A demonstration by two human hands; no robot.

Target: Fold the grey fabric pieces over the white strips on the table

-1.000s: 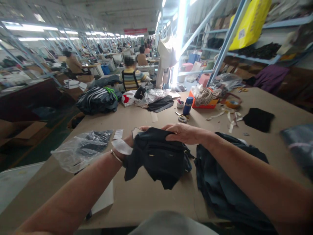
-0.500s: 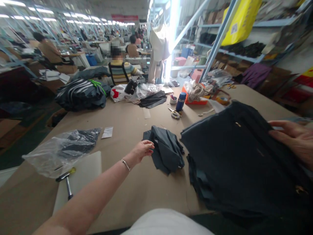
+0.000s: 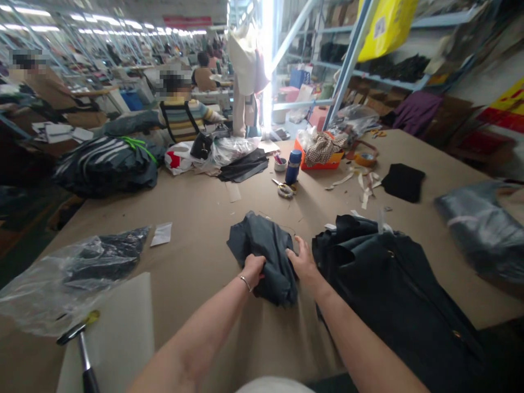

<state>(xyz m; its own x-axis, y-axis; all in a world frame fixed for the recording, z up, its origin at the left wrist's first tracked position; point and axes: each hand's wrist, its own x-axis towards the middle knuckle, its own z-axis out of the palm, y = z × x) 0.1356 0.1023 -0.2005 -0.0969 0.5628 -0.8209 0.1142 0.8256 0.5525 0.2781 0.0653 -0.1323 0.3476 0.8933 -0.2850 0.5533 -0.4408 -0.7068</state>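
Observation:
A crumpled dark grey fabric piece (image 3: 262, 251) lies on the brown table (image 3: 204, 218) in front of me. My left hand (image 3: 254, 269), with a thin bracelet at the wrist, grips its near left edge. On the right edge of the same piece rests my right hand (image 3: 302, 263), fingers spread. A stack of dark fabric pieces (image 3: 393, 284) lies just right of my right hand.
A hammer (image 3: 79, 341) lies on a white sheet (image 3: 118, 327) at the near left, beside a plastic bag of dark cloth (image 3: 77, 270). Scissors (image 3: 283, 189), a blue bottle (image 3: 292, 166) and an orange tray (image 3: 323, 158) stand farther back. Other people sit beyond the table.
My right hand has let go of the large dark piece, now on the stack, and come over to the crumpled piece. My left hand has closed on that piece.

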